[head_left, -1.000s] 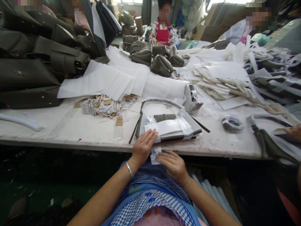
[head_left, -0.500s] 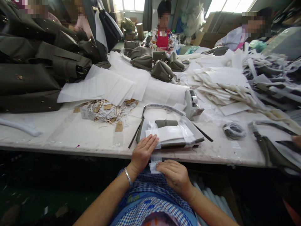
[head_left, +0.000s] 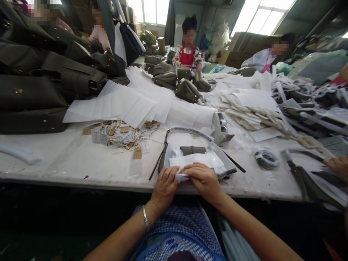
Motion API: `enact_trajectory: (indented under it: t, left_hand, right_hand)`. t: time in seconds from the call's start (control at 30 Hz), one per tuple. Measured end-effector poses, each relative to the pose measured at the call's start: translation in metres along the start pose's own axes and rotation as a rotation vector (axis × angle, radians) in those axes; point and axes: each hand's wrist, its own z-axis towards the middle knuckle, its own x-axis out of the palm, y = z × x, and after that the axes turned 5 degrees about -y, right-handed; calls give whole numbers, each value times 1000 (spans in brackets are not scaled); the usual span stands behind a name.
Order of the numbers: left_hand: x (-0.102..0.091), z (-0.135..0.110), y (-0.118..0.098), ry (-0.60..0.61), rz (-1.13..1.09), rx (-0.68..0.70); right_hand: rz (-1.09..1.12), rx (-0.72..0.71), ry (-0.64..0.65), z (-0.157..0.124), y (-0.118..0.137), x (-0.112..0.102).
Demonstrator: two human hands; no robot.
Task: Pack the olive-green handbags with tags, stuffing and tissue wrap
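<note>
**Fig. Two hands on a wrapped bag at the near edge of the bench.**

The olive bag [head_left: 193, 149] lies flat at the near edge of the bench [head_left: 81, 159], a little right of its middle, with its arched handle [head_left: 187, 129] pointing toward the far edge. A white wrap [head_left: 199, 159] covers most of its upper face. The left hand [head_left: 165, 186] rests with fingers spread and roughly flat on the near border of the wrap. It presses rather than grips. The right hand [head_left: 203, 178] touches it from the right, fingers bent and seemingly pinching a fold of the same wrap, though the fingertips are partly hidden.

Likely hazards, as judged from this layout:

- **Tearing or creasing.** The sheet looks thin. If the right hand pulls while the left pins it, it may rip or bunch.
- **Sliding off.** The bag sits right at the near edge, so a tug toward the body could carry it over.
- **Snagging.** A thin dark strap [head_left: 156, 161] runs from the bag to the near edge beside the left hand, where the wrist bracelet [head_left: 145, 218] could catch it.
- **Crowding.** A tape dispenser [head_left: 221, 127] stands just behind the handle and a heap of tags [head_left: 122, 132] lies to the left. A wide sweep could knock either one.
- **Another worker.** A co-worker's hand [head_left: 338, 166] is busy at the right edge — well apart from the bag.
</note>
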Motion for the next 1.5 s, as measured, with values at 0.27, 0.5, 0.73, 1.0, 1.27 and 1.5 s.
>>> enact_trajectory:
  t: [0.27, 0.5, 0.73, 1.0, 1.27, 1.5]
  left_hand:
    - [-3, 0, 1, -78, -28, -21]
    - [0, -11, 10, -112, -179, -30]
    - [-3, -10, 9, -108, -204, -97]
    - [-13, -1, 9, 23, -117, -2]
    - [-16, 5, -2, 79, -30, -71]
    - [-13, 2, 1, 87, -26, -62]
  right_hand:
    - [-103, 156, -32, 18, -14, 16]
    - [-260, 303, -62, 13, -19, 31]
    - [-353, 428, -84, 14, -12, 34]
    - [-392, 462, 15, 27, -8, 25]
    - [-400, 398, 106, 43, -22, 16]
    - [-352, 309, -262, 48, -86, -71]
